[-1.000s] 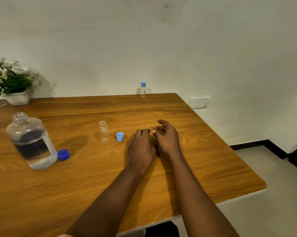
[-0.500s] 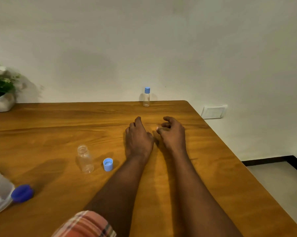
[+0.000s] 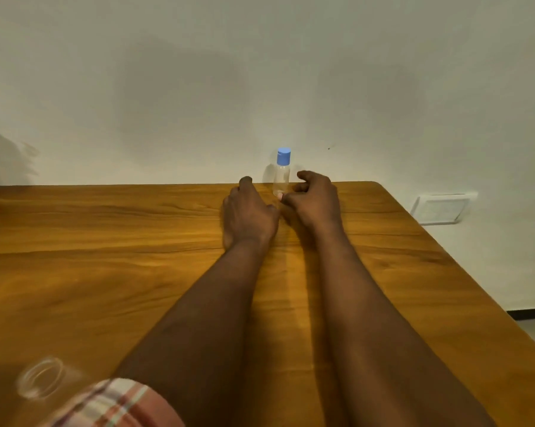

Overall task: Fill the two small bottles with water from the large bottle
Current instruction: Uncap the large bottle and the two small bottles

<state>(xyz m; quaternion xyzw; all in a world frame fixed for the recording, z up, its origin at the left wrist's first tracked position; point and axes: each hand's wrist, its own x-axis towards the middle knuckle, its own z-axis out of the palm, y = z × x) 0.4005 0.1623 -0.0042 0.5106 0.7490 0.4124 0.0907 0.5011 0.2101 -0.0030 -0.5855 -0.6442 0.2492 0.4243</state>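
A small clear bottle with a light blue cap [image 3: 282, 174] stands upright at the far edge of the wooden table [image 3: 105, 241], against the wall. My left hand [image 3: 247, 211] lies just left of it, fingers extended, holding nothing. My right hand [image 3: 314, 200] is just right of the bottle with fingers loosely curled and thumb pointing at its base; I cannot tell whether it touches. The open mouth of the other small clear bottle [image 3: 41, 377] shows at the bottom left, beside my plaid sleeve. The large bottle is out of view.
A white wall plate [image 3: 441, 208] sits on the wall past the table's right edge. The table's far right corner is rounded, with floor visible at the right. A plant's shadow falls on the wall at the far left.
Both hands have slid forward across the table to either side of the capped small bottle. The view has tilted forward, so the large bottle, both loose caps and the plant have left the frame.
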